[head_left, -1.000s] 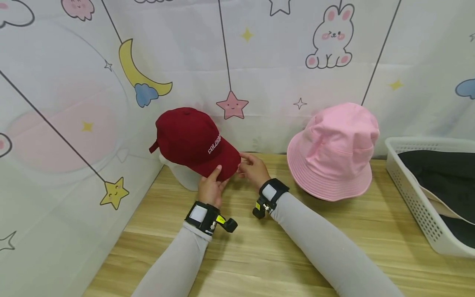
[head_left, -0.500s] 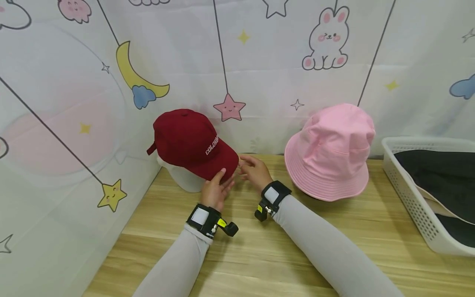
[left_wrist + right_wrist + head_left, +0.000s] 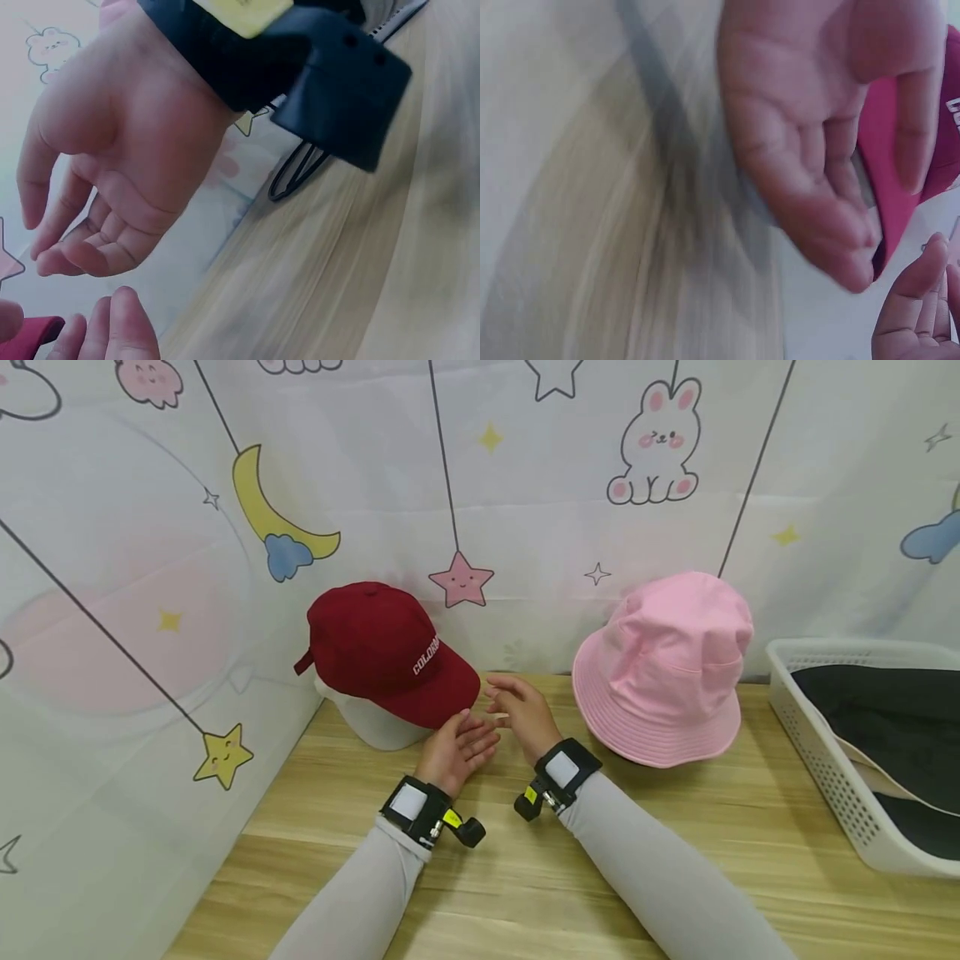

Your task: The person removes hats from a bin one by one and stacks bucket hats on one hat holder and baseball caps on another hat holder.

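A dark red baseball cap [image 3: 375, 639] with white lettering sits on a white rounded stand [image 3: 382, 727], its brim pointing right and toward me. Just below the brim, my left hand [image 3: 456, 752] has its palm turned up and its fingers extended, holding nothing. My right hand [image 3: 523, 714] hovers beside the brim tip, fingers loosely bent with nothing between them. The left wrist view shows the right hand's palm [image 3: 135, 142] and a corner of the red brim [image 3: 34, 337]. In the right wrist view the left hand [image 3: 802, 127] overlaps the brim [image 3: 889, 165].
To the right a pink bucket hat [image 3: 667, 668] stands upright near the back wall. Farther right is a white perforated basket [image 3: 832, 768] holding dark cloth items [image 3: 892, 718]. A cartoon-printed white sheet [image 3: 540, 527] hangs behind and at left of the wooden table [image 3: 525, 893].
My left hand has let go of the cap brim and moved slightly right, its palm turning up. My right hand has drawn away from the brim tip. The cap stays on its stand.
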Action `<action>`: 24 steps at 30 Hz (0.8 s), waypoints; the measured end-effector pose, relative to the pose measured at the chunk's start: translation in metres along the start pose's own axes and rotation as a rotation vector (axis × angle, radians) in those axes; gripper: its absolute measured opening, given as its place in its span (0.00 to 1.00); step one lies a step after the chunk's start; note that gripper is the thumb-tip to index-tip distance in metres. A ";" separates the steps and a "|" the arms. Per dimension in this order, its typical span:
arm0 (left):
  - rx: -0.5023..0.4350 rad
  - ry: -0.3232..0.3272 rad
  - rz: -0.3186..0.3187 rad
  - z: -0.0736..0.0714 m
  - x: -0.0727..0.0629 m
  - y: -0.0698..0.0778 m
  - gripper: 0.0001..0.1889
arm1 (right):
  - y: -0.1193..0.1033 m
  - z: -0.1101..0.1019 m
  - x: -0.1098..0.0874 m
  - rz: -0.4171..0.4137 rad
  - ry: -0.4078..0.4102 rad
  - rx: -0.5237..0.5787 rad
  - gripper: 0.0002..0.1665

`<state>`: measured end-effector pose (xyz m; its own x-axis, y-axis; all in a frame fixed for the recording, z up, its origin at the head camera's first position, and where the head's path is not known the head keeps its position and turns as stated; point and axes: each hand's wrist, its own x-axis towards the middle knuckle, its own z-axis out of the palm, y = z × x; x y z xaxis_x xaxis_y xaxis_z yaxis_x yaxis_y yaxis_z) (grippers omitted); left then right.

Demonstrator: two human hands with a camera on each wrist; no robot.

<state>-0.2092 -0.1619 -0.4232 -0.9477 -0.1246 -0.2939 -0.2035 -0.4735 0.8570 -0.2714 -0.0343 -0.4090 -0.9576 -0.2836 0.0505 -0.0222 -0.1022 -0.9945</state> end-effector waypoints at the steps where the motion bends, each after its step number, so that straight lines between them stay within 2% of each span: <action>1: 0.010 -0.013 -0.008 0.001 -0.001 0.000 0.23 | -0.001 -0.001 -0.002 0.002 -0.005 0.018 0.21; 7: 0.038 -0.075 -0.027 0.008 -0.007 0.000 0.28 | -0.003 -0.005 -0.014 -0.002 -0.022 0.036 0.20; 11: 0.042 -0.080 -0.002 0.010 -0.007 0.001 0.28 | -0.007 -0.007 -0.022 -0.022 -0.038 0.038 0.19; 24: 0.053 -0.079 0.087 0.015 -0.012 0.008 0.19 | -0.027 -0.017 -0.050 -0.128 -0.129 0.012 0.20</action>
<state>-0.2035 -0.1514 -0.4066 -0.9783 -0.0936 -0.1850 -0.1302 -0.4170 0.8995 -0.2278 -0.0011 -0.3865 -0.9025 -0.3873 0.1883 -0.1372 -0.1559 -0.9782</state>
